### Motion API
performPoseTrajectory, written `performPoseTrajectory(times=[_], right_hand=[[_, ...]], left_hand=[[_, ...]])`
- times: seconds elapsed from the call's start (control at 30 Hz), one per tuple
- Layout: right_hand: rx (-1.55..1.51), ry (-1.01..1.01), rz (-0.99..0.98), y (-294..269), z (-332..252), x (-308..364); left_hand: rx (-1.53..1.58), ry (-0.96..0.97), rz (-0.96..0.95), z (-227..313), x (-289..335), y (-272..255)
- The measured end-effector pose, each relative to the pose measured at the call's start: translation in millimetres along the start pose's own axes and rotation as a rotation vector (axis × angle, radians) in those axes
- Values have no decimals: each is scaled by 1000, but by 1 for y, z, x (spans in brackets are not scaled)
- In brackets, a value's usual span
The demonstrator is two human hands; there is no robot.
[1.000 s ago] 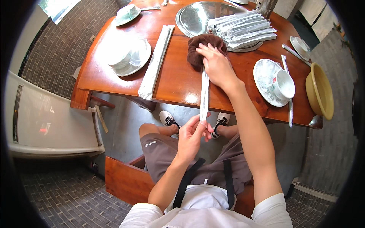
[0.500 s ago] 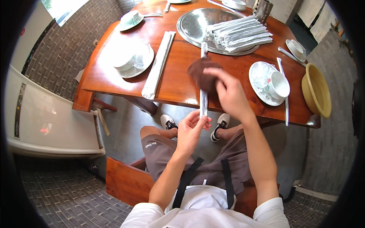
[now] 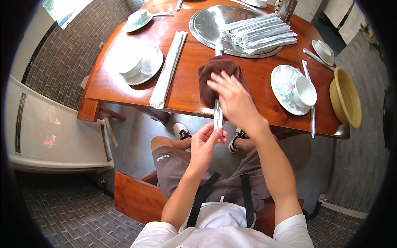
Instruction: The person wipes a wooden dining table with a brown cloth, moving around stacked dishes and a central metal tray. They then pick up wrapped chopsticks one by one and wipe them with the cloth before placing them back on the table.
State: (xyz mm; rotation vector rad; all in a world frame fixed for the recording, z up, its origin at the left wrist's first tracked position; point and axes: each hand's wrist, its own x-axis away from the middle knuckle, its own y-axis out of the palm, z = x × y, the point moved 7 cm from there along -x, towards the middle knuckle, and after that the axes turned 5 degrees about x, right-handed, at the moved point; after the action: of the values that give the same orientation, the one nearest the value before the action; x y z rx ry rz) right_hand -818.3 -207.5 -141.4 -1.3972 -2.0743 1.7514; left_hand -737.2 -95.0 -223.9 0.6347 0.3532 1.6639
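Note:
My left hand (image 3: pixel 206 140) pinches the near end of a slim wrapped chopstick packet (image 3: pixel 218 112), just past the table's front edge. The packet points away from me, its far end by the round metal tray (image 3: pixel 202 31). A brown cloth (image 3: pixel 215 78) covers the packet's middle. Over the cloth lies my right hand (image 3: pixel 235 97), fingers stretched out and apart; its thumb is hidden. Several similar white packets (image 3: pixel 260 35) are heaped on the tray's right side. To the left, more long wrapped packets (image 3: pixel 169 70) lie together on the wooden table (image 3: pixel 186 91).
Plates with bowls flank my hands: one plate (image 3: pixel 155 74) left, one film-covered plate (image 3: pixel 285 105) right, with a wrapped packet (image 3: pixel 312 120) beside it. A yellow basin (image 3: pixel 345 99) stands at the right edge. Farther back are a small plate (image 3: pixel 138 25) and a perforated metal holder (image 3: pixel 285 9).
My right hand's fingers have spread from a more bunched pose, and the cloth has opened out wider over the packet. My left hand keeps its pinch, slightly shifted left in view.

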Motion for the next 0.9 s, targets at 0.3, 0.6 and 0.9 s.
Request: performPoseTrajectory(times=[0.3,0.6,0.9], right_hand=[[-63,84,61,21,65,-77],[-706,347,363,-17,89,-42],[-534,236,149,-40,-5,37]], left_hand=[[-162,117,26,4,1,3],[-930,739,247,49,20,25],[14,96,94,10,3,3]])
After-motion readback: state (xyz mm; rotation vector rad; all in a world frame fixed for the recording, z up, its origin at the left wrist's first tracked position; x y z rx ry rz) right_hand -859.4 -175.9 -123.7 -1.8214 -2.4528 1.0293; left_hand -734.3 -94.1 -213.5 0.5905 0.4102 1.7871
